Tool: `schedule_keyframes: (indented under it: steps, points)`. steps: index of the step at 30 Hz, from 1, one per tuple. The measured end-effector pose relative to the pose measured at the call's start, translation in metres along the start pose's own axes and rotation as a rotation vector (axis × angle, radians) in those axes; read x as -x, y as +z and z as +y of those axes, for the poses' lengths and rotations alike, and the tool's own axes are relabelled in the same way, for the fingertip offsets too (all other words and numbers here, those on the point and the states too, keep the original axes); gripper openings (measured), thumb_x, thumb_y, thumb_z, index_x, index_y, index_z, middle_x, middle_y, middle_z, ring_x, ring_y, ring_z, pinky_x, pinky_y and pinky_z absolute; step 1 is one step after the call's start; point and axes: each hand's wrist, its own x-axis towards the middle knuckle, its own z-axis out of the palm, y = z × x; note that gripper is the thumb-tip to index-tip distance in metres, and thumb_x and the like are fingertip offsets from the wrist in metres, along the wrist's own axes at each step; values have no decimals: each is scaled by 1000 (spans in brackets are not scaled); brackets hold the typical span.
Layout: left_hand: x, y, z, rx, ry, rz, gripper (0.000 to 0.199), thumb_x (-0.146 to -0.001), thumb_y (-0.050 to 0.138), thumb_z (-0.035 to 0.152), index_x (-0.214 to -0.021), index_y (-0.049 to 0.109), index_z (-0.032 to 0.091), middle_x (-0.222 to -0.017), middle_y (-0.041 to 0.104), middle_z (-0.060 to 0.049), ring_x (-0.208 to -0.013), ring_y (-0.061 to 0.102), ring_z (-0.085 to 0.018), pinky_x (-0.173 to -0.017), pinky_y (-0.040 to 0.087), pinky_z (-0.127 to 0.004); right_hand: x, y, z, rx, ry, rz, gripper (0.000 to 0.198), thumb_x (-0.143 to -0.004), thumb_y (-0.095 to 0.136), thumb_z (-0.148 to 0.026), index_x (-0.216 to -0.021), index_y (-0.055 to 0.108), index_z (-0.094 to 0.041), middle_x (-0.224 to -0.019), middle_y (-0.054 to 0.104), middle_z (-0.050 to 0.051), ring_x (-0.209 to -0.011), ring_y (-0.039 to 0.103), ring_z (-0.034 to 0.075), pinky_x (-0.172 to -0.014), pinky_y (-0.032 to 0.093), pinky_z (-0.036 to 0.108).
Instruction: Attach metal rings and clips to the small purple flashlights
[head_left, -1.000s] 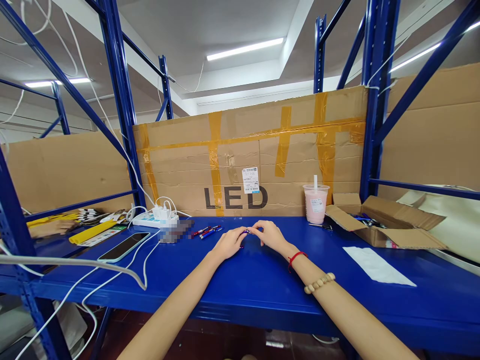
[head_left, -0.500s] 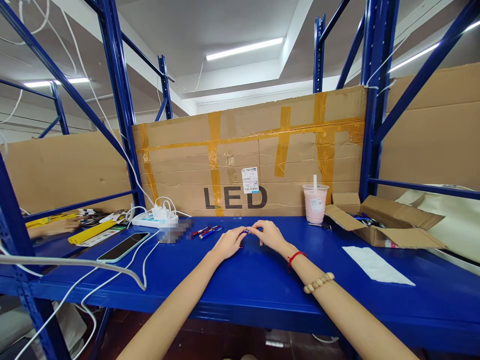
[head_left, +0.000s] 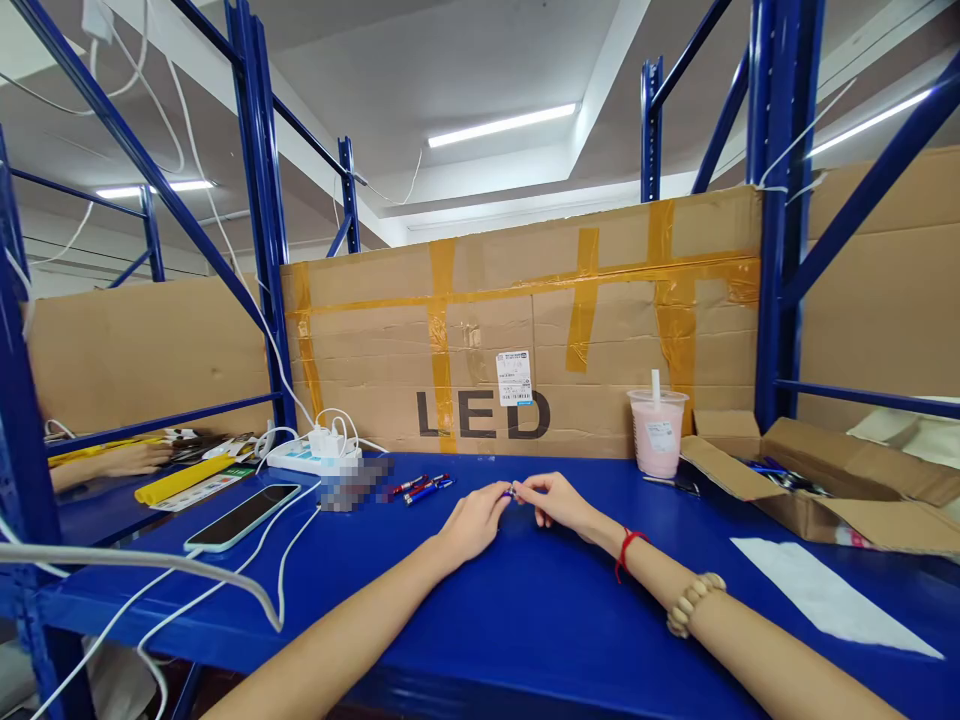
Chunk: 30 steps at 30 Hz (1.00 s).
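Blue, glossy tabletop (head_left: 517,620) spreads beneath hands (head_left: 474,521) pinching a small shiny piece (head_left: 511,491).

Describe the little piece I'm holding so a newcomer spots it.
At the blue table, before the cardboard lettered LED, left hand faces right hand. The tiny, half-hidden piece at their fingertips is held; the pen-like red and blue items leftward lie loose.

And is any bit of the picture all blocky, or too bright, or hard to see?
In the head view: a patch by the power strip is pixelated, hiding what's there; the ceiling tube glows white; the small thing between the left hand and right hand is too tiny to make out.
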Motion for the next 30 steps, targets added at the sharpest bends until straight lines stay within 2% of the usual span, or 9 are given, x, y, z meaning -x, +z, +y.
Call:
schedule_keyframes:
  steps: [4,7,11,15,19,23,30]
  points:
    - [-3,2,1,15,56,-50,24,-91,29,24,-103,50,21,-102,55,1,-91,53,-13,-78,40,-25,-2,-7,9,-14,21,-97,79,-52,54,-76,-78,50,-2,-75,50,8,-44,42,4,-39,29,13]
    - [-9,6,-1,-24,95,-15,22,-91,30,22,-101,49,19,-101,55,-1,-94,51,-14,-81,39,-26,-6,-12,11,-48,54,-149,83,-48,53,-80,-78,47,-3,-71,48,7,-43,41,4,-38,28,13]
    - [-18,12,-5,-105,158,61,21,-91,28,20,-102,45,16,-99,54,-3,-90,49,-15,-81,39,-28,-11,-17,14,-98,107,-141,81,-49,58,-76,-84,46,-4,-56,41,1,-42,36,3,-36,28,12]
    - [-19,13,-8,-96,194,26,20,-91,30,22,-107,40,18,-101,53,-3,-92,49,-15,-81,39,-27,-7,-19,15,-85,123,-174,80,-50,57,-76,-81,47,-4,-52,38,1,-42,34,2,-36,28,11]
    - [-14,11,-7,-156,288,16,13,-91,30,20,-93,41,14,-93,54,-4,-81,48,-15,-72,40,-27,4,-19,11,-22,132,-213,80,-50,55,-79,-79,46,-4,-51,38,2,-41,35,4,-36,29,13]
    - [-12,11,-5,-191,378,88,18,-92,26,21,-83,39,13,-79,52,-4,-69,43,-14,-63,37,-27,11,-19,10,-46,77,-298,77,-59,50,-78,-82,45,-5,-55,40,3,-43,37,5,-36,31,13]
    - [-11,9,-1,-286,501,206,19,-92,25,19,-89,43,12,-76,51,-4,-67,40,-14,-61,37,-26,13,-16,9,-222,119,-318,69,-58,61,-69,-78,42,-6,-62,38,3,-46,36,3,-35,28,12]
